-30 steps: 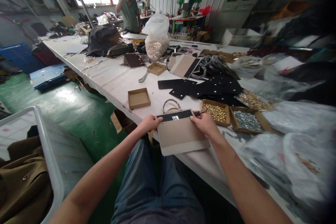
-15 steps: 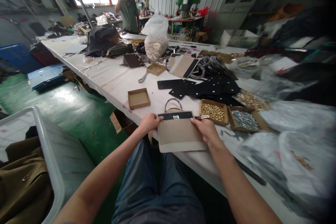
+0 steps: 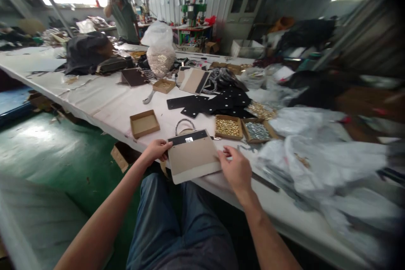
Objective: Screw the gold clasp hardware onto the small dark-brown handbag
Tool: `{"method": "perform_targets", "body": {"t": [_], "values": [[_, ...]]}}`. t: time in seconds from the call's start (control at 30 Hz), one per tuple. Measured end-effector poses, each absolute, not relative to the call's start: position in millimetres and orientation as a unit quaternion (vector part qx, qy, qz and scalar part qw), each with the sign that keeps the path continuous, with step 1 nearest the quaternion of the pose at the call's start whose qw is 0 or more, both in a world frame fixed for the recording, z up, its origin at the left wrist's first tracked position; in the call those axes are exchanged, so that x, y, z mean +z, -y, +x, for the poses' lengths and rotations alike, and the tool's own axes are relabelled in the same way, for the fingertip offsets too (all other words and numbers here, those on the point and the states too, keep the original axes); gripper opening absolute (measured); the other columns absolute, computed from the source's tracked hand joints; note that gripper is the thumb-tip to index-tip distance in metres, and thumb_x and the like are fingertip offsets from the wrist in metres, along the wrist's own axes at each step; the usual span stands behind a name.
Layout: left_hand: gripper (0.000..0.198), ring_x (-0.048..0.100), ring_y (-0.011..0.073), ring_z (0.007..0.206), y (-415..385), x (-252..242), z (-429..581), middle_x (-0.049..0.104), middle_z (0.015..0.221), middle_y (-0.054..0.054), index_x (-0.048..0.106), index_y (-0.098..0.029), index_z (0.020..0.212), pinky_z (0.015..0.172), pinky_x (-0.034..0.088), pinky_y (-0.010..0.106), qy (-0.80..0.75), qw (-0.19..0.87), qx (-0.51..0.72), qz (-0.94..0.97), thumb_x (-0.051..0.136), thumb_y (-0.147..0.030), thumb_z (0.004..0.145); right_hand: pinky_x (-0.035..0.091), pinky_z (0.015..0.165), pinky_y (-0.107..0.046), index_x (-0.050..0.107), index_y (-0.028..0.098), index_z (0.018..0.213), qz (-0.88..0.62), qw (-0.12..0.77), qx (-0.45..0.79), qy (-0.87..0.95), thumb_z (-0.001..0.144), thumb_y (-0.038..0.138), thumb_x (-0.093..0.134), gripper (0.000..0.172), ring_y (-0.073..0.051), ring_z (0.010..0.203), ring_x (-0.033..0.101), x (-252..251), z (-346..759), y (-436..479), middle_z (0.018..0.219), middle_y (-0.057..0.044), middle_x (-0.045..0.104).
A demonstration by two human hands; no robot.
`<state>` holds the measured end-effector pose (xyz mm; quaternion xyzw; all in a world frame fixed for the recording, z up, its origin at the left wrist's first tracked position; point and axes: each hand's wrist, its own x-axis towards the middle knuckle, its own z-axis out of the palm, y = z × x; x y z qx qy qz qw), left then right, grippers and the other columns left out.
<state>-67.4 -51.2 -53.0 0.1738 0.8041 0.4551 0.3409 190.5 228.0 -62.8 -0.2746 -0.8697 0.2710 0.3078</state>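
A flat beige handbag panel (image 3: 193, 156) with a black strip along its top is tilted over the table's front edge. On the strip sits a small silvery plate (image 3: 189, 139), and a grey looped handle (image 3: 185, 123) rises behind it. My left hand (image 3: 158, 150) is closed on the panel's upper left corner, thumb on top. At the right edge, my right hand (image 3: 236, 168) has its thumb tip against the panel and its other fingers curled. What lies under the panel is hidden.
Boxes of gold-coloured pieces (image 3: 228, 127) and silvery pieces (image 3: 257, 130) stand right of the panel. A shallow carton (image 3: 144, 123) sits to the left. Black strips (image 3: 218, 102) lie behind, plastic bags (image 3: 303, 156) at right. A person (image 3: 125, 19) stands at the far left.
The view has swung right. The panel has turned counterclockwise, its right side higher. My right hand has slid down from the upper right corner along the edge; my left hand keeps its corner.
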Motion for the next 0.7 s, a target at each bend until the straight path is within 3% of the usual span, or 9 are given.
{"method": "perform_targets", "body": {"t": [0.1,0.33,0.57,0.7], "values": [[0.067,0.074,0.0241,0.065,47,-57,-73,0.075,0.075,0.009,0.072,-0.016,0.103,0.060,0.064,0.032,-0.789,0.359,0.468,0.174,0.085,-0.080,0.089,0.060,0.098,-0.044,0.080,0.024,0.126,-0.268,0.281,0.229,0.893,0.115,0.040,0.059,0.029,-0.034,0.112,0.077,-58,222,-236,0.124,-0.012,0.083],[0.042,0.074,0.0268,0.058,30,-68,-80,0.076,0.074,0.012,0.066,-0.018,0.089,0.049,0.060,0.032,-0.826,0.337,0.426,0.151,0.080,-0.058,0.096,0.059,0.094,-0.046,0.089,0.025,0.120,-0.377,0.179,0.171,0.892,0.105,0.028,0.070,0.025,-0.038,0.110,0.080,-51,241,-324,0.122,-0.012,0.086],[0.057,0.073,0.0214,0.060,45,-67,-82,0.079,0.082,0.012,0.068,-0.018,0.092,0.050,0.056,0.026,-0.789,0.357,0.478,0.146,0.090,-0.070,0.085,0.058,0.100,-0.039,0.090,0.028,0.111,-0.221,0.059,0.199,0.953,0.097,0.015,0.071,0.027,-0.031,0.112,0.078,-54,210,-345,0.125,-0.004,0.085],[0.058,0.074,0.0215,0.061,47,-64,-83,0.079,0.083,0.012,0.069,-0.017,0.092,0.050,0.055,0.025,-0.778,0.364,0.495,0.131,0.095,-0.069,0.083,0.058,0.102,-0.041,0.090,0.026,0.110,-0.179,0.014,0.245,0.953,0.091,0.017,0.073,0.027,-0.032,0.111,0.077,-57,209,-359,0.121,-0.006,0.086]]}}
